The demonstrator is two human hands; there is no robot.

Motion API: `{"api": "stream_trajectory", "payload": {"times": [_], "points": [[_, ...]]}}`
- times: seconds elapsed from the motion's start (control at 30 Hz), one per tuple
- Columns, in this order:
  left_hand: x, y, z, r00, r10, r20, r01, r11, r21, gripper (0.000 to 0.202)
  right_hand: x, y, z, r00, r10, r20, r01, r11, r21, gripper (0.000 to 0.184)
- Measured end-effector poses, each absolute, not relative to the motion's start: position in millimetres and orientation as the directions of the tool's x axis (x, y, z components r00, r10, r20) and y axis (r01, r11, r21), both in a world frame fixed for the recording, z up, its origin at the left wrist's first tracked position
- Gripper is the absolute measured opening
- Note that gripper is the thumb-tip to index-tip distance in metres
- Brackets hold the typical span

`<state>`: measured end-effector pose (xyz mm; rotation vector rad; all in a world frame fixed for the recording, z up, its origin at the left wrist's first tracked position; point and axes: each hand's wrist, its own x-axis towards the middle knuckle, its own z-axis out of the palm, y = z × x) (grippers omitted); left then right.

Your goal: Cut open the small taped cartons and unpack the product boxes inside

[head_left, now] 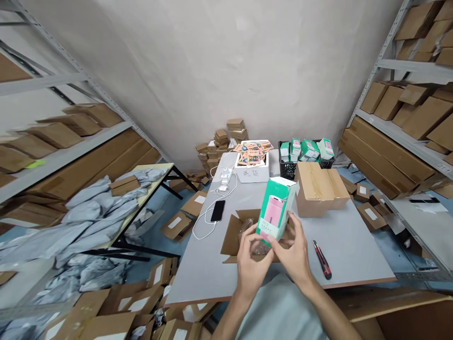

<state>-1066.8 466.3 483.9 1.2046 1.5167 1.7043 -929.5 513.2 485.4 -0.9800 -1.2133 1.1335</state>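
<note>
Both hands up over the grey surface (pixel 354 245): the right hand (pixel 295 255) has its grip on the lower end of a green-and-white product box (pixel 276 208) with a pink picture, tilted, while the left hand (pixel 251 262) cups it from below, fingers by crinkly clear wrap. Right beneath sits an open cardboard box (pixel 233 236). A red utility knife (pixel 322 259) lies just to the right, a taped carton (pixel 320 189) behind, a black phone (pixel 217 210) on a white cable to the left, a black crate (pixel 288 170) of green boxes at the far end
</note>
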Motion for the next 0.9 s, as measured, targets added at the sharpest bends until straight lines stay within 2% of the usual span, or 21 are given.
{"api": "stream_trajectory", "payload": {"times": [0.07,0.17,0.23,0.33,0.47,0.6,0.77,0.83,0.9], "points": [[-1071,462,487,-0.399,0.884,0.243,0.120,-0.213,0.970,0.042,-927,516,484,-0.002,0.985,0.175,-0.184,0.172,-0.968,0.082],[-1087,462,492,-0.288,0.953,0.092,-0.089,-0.122,0.989,0.052,-919,522,482,-0.076,0.979,0.191,-0.301,0.160,-0.940,0.076],[-1098,465,493,-0.188,0.982,0.002,-0.189,-0.039,0.981,0.056,-915,524,480,-0.127,0.971,0.203,-0.330,0.152,-0.932,0.075],[-1105,467,492,-0.124,0.991,-0.043,-0.243,0.011,0.970,0.052,-914,525,478,-0.191,0.961,0.199,-0.336,0.127,-0.933,0.076],[-1105,467,486,-0.191,0.981,-0.028,-0.243,-0.019,0.970,0.052,-919,527,475,-0.219,0.961,0.169,-0.283,0.103,-0.954,0.082],[-1101,469,478,-0.315,0.949,-0.013,-0.206,-0.055,0.977,0.054,-928,522,475,-0.071,0.991,0.114,-0.150,0.103,-0.983,0.084],[-1089,467,465,-0.428,0.899,0.093,-0.073,-0.137,0.988,0.052,-948,507,474,-0.026,0.984,0.177,-0.041,0.176,-0.984,0.082],[-1092,463,462,-0.433,0.891,0.139,-0.013,-0.160,0.987,0.050,-955,507,471,-0.017,0.983,0.185,-0.056,0.184,-0.981,0.077],[-1104,459,462,-0.388,0.914,0.116,-0.055,-0.149,0.987,0.054,-960,510,468,-0.046,0.982,0.181,-0.132,0.174,-0.976,0.072]]}}
